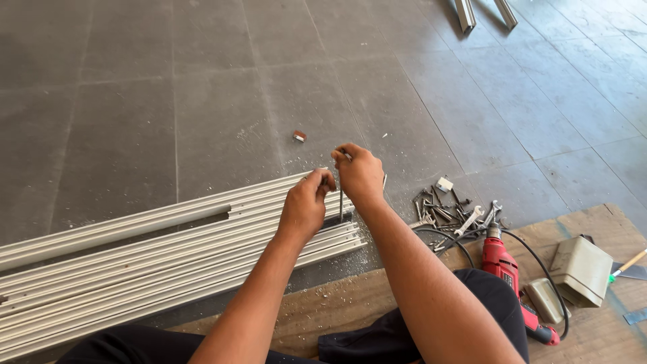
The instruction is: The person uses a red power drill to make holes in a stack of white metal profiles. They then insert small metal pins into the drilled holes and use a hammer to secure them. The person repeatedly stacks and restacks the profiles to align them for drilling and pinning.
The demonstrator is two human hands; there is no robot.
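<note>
A bundle of long, pale grey aluminium profiles [168,259] lies on the grey tiled floor [135,101], running from the lower left up toward the middle of the view, their ribbed channels side by side and their cut ends roughly level. At those ends a thin dark metal tool [341,199], apparently a hex key or screwdriver shaft, stands upright against the profiles. The right hand [359,175] is closed around its top, fingers curled tight. The left hand [306,205] sits just beside it with fingers bent in a loose fist over the profile ends; whether it pinches anything cannot be told. White swarf is scattered around the ends. To the right, a heap of spanners and bits [451,216] lies on the floor, and a red electric drill [505,276] rests on a wooden board [593,337].
</note>
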